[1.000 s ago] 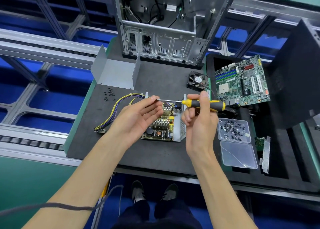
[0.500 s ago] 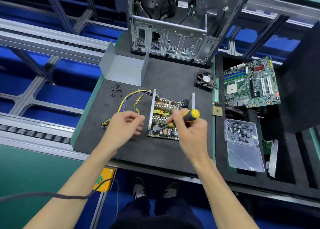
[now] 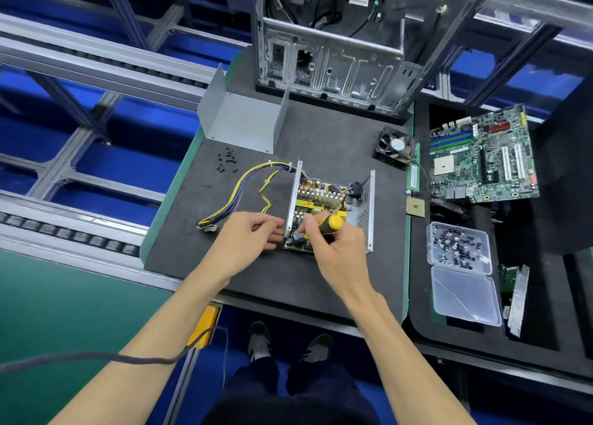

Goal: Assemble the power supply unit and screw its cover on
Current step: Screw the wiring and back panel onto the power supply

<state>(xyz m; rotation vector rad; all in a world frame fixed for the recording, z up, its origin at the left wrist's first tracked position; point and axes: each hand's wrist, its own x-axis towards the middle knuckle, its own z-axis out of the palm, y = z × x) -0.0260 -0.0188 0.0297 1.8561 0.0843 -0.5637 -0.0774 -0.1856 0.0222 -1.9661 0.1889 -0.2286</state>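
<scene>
Frame centre: open sheet-metal power supply unit (image 3: 330, 206). Right hand (image 3: 337, 248) grips the yellow-handled screwdriver (image 3: 330, 224); left hand (image 3: 247, 243), fingers loosely curled, touches its wall.

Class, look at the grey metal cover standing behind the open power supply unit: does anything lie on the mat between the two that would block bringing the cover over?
Nothing visible blocks it. The cover stands behind the power supply unit; bare mat lies between, and the loose screws lie leftward.

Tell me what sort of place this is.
Most likely a computer assembly or repair line. An open PC case stands at the back of a padded bench, a bare motherboard lies to its right, and roller conveyor rails run past on the left.
</scene>
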